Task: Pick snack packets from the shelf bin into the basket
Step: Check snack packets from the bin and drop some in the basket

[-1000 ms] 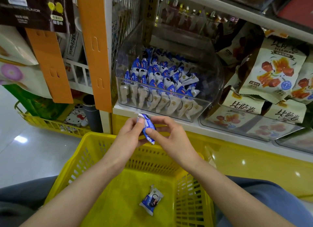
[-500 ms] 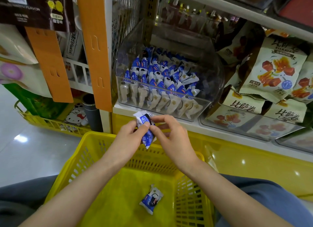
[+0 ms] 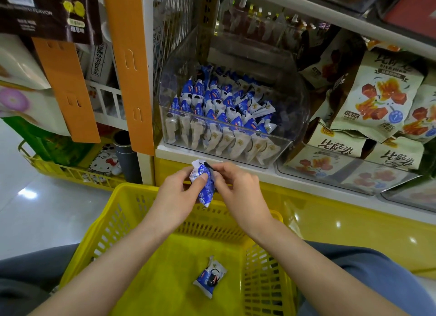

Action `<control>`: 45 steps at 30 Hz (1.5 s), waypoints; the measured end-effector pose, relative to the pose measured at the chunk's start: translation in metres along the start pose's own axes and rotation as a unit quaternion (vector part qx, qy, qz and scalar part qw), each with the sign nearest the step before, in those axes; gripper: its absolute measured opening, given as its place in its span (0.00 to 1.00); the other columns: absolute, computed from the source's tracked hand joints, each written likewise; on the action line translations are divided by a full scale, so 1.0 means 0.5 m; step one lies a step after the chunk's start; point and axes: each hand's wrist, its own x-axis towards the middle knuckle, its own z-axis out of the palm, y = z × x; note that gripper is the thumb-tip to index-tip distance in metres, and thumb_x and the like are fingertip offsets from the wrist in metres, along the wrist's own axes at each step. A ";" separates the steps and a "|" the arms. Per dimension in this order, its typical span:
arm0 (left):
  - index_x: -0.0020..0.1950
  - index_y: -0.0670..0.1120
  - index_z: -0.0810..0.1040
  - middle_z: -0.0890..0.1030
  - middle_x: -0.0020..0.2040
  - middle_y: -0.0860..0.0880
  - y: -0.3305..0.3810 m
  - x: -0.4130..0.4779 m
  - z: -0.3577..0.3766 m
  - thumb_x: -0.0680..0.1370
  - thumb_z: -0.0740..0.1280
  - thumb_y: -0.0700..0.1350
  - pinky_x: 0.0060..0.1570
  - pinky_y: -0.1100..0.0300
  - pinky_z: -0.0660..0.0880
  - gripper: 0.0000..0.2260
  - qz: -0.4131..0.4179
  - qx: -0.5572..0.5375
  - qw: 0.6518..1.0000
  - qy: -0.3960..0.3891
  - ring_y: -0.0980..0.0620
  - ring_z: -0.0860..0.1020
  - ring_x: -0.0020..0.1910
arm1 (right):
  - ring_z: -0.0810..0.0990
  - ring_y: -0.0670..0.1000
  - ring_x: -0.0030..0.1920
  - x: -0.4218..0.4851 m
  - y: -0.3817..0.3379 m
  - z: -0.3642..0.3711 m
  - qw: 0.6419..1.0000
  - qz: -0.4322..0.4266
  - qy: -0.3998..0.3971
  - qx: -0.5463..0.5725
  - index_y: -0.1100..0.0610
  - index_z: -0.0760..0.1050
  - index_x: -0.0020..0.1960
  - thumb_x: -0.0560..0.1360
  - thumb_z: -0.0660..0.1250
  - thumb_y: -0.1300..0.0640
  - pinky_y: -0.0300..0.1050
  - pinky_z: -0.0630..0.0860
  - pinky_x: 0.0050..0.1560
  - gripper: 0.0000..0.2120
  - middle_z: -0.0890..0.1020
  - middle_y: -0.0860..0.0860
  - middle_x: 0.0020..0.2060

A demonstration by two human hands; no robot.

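A blue and white snack packet (image 3: 203, 179) is held upright between both hands, above the far rim of the yellow basket (image 3: 132, 195). My left hand (image 3: 175, 198) pinches its left side with thumb and fingers. My right hand (image 3: 238, 193) pinches its right edge near the top. A second, similar packet (image 3: 210, 276) lies on the basket floor. Behind the hands, the clear shelf bin (image 3: 292, 117) holds several more blue and white packets (image 3: 219, 108).
Bags of pizza-roll snacks (image 3: 382, 96) fill the bin to the right. An orange shelf post (image 3: 128, 63) stands left of the clear bin. A second yellow basket (image 3: 70, 172) sits on the floor at the left. My knees flank the basket.
The held packet has turned more upright and risen slightly between my fingers. Both hands stay above the basket's far rim. The packet in the basket has not moved.
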 end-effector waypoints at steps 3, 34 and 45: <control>0.51 0.48 0.78 0.83 0.45 0.49 0.000 0.000 -0.006 0.78 0.63 0.43 0.35 0.64 0.79 0.06 -0.027 -0.078 0.996 0.014 0.59 0.82 0.39 | 0.80 0.41 0.48 -0.005 -0.003 0.007 1.000 -0.001 -0.019 0.011 0.54 0.76 0.58 0.76 0.63 0.61 0.30 0.75 0.47 0.11 0.82 0.46 0.51; 0.55 0.57 0.74 0.80 0.47 0.56 0.039 0.009 -0.060 0.72 0.71 0.43 0.44 0.63 0.75 0.15 0.038 0.049 0.994 -0.088 0.50 0.80 0.45 | 0.79 0.41 0.43 0.016 -0.014 -0.048 0.995 0.000 -0.054 0.082 0.53 0.78 0.50 0.75 0.67 0.57 0.37 0.75 0.45 0.05 0.81 0.44 0.42; 0.58 0.46 0.74 0.79 0.51 0.47 0.032 0.010 -0.047 0.73 0.70 0.43 0.54 0.51 0.75 0.14 0.052 0.104 0.985 -0.129 0.49 0.78 0.50 | 0.82 0.49 0.40 0.004 -0.020 -0.044 0.996 -0.012 0.019 0.081 0.53 0.81 0.44 0.75 0.65 0.60 0.48 0.79 0.44 0.06 0.84 0.48 0.37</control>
